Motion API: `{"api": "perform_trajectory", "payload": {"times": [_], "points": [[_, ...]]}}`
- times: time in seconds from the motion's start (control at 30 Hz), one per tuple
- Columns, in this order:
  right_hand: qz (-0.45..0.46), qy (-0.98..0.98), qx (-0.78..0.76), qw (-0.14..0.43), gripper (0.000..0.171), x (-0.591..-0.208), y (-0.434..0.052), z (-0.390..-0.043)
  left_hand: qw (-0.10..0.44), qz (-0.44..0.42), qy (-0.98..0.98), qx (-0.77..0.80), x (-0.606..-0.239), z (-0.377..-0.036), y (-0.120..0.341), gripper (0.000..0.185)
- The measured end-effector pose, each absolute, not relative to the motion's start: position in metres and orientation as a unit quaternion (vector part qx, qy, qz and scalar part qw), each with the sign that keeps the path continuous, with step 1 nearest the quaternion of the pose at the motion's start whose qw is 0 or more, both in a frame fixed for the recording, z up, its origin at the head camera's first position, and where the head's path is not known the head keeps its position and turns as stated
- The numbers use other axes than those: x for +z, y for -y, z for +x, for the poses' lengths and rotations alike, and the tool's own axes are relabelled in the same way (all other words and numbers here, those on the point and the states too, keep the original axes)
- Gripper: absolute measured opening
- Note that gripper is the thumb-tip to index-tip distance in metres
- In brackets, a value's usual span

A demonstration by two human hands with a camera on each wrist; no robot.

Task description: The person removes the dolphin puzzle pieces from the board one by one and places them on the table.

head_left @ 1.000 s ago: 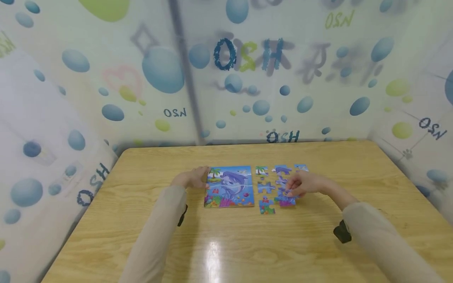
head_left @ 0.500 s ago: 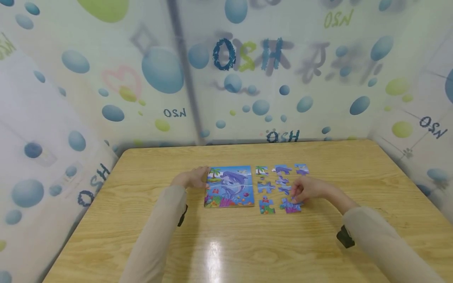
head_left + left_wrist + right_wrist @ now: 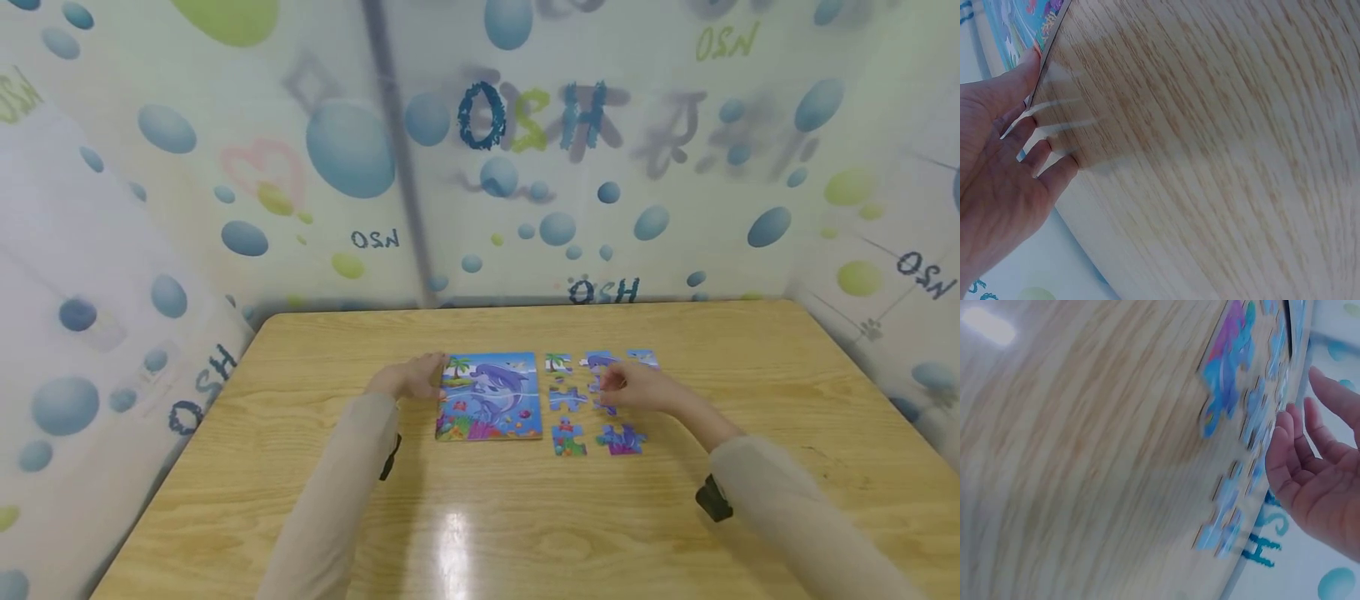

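A dolphin picture board (image 3: 488, 396) lies flat on the wooden table (image 3: 480, 508). My left hand (image 3: 429, 377) rests open against the board's left edge; in the left wrist view its straight fingers (image 3: 1029, 75) touch the board's (image 3: 1019, 22) corner. Several loose puzzle pieces lie right of the board, among them a purple piece (image 3: 621, 438) at the front right and a piece with coral (image 3: 567, 439) beside it. My right hand (image 3: 607, 388) hovers over the middle pieces (image 3: 567, 398). In the right wrist view, the right hand (image 3: 1310, 475) is open and holds nothing.
Bubble-printed sheets (image 3: 525, 167) wall the table at the back and on both sides. Bare wood with a light glare (image 3: 453, 533) stretches from the puzzle to the near edge. A dark wrist strap (image 3: 711, 498) shows on my right sleeve.
My right hand set the purple piece down at the front right, let go, and moved back and left over the middle pieces. The left hand stayed on the board.
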State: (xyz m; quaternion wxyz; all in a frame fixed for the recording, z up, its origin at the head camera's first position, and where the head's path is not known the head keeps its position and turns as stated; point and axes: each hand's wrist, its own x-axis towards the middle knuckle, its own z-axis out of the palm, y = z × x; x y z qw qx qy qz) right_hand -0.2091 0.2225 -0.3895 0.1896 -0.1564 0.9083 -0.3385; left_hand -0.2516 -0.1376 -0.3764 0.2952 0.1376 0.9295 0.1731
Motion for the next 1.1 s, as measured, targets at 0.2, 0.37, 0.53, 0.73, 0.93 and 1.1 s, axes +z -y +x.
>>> {"api": "perform_trajectory", "payload": {"times": [0.2,0.37,0.53,0.73,0.93,1.1], "points": [[-0.18,-0.903,-0.348,0.179,0.036,-0.389,-0.194,-0.216,0.287,0.143,-0.933,0.164,-0.377,-0.253,0.137,0.067],[-0.22,-0.881,-0.365,0.208,0.048,-0.386,-0.174,-0.22,0.286,0.148,-0.932,0.167,-0.379,-0.254,0.138,0.067],[-0.247,-0.866,-0.367,0.231,0.054,-0.384,-0.156,-0.222,0.287,0.149,-0.932,0.167,-0.379,-0.254,0.139,0.068],[-0.236,-0.892,-0.317,0.221,0.054,-0.386,-0.134,-0.224,0.284,0.152,-0.932,0.164,-0.379,-0.254,0.139,0.067],[-0.238,-0.908,-0.272,0.213,0.056,-0.388,-0.114,-0.224,0.285,0.153,-0.933,0.16,-0.378,-0.253,0.139,0.068],[-0.23,-0.919,-0.252,0.199,0.046,-0.391,-0.104,-0.222,0.286,0.154,-0.931,0.166,-0.378,-0.253,0.138,0.068]]}}
